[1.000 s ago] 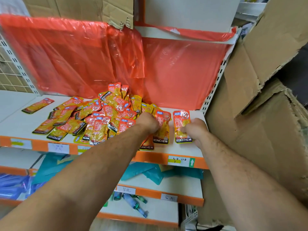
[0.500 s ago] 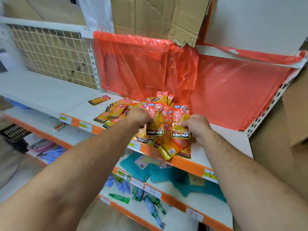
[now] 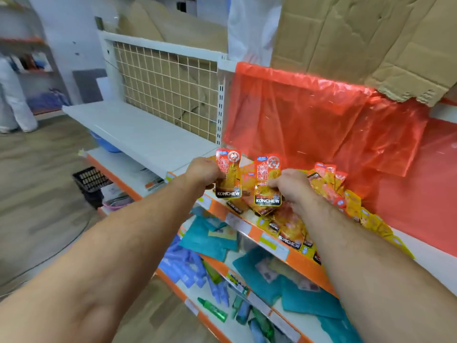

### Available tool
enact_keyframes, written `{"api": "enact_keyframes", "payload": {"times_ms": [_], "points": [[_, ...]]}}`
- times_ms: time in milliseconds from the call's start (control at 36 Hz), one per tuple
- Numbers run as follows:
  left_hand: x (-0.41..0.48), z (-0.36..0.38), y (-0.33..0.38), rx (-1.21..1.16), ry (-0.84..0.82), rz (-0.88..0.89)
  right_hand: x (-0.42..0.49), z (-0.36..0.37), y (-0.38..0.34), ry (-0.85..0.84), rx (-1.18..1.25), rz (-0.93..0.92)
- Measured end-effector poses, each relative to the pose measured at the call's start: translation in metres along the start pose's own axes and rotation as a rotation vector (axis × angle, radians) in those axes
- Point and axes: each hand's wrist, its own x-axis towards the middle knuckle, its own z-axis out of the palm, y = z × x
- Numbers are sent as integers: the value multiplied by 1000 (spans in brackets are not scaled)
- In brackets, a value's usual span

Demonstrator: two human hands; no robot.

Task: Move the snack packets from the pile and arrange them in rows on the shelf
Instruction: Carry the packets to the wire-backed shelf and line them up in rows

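My left hand (image 3: 201,173) grips one upright red-and-yellow KONCHEW snack packet (image 3: 228,175) above the front edge of the white shelf (image 3: 420,253). My right hand (image 3: 289,185) holds a second upright KONCHEW packet (image 3: 268,183) just to its right. Both packets are lifted off the pile of snack packets (image 3: 329,184), which spreads over the shelf behind and under my right forearm. Several packets (image 3: 289,231) overhang the orange front strip.
An empty white shelf section (image 3: 138,132) with a wire mesh back (image 3: 168,87) lies to the left. Red plastic sheeting (image 3: 309,120) hangs behind the pile, cardboard (image 3: 358,38) above. Lower shelves hold teal cloths (image 3: 210,238) and small bottles. A black basket (image 3: 90,180) stands on the floor.
Both hands have lifted their packets off the shelf and carried them leftward. My view has swung left, bringing the empty mesh-backed shelf section into sight.
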Motion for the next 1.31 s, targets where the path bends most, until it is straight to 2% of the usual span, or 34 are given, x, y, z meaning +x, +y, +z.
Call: {"api": "enact_keyframes", "payload": {"times_ms": [250, 472, 694, 944, 1083, 1306], "points": [[63, -116, -33, 24, 91, -9, 31, 126, -60, -85, -81, -68], [116, -221, -64, -24, 180, -56, 57, 246, -100, -217, -31, -45], [176, -291, -100, -107, 306, -104, 107, 342, -127, -338, -39, -53], [259, -361, -110, -168, 387, -136, 184, 436, -173, -439, -20, -104], [291, -401, -104, -211, 422, -139, 218, 487, -205, -502, -23, -114], [350, -471, -136, -238, 449, -199, 252, 582, -234, -544, -74, -105]]}}
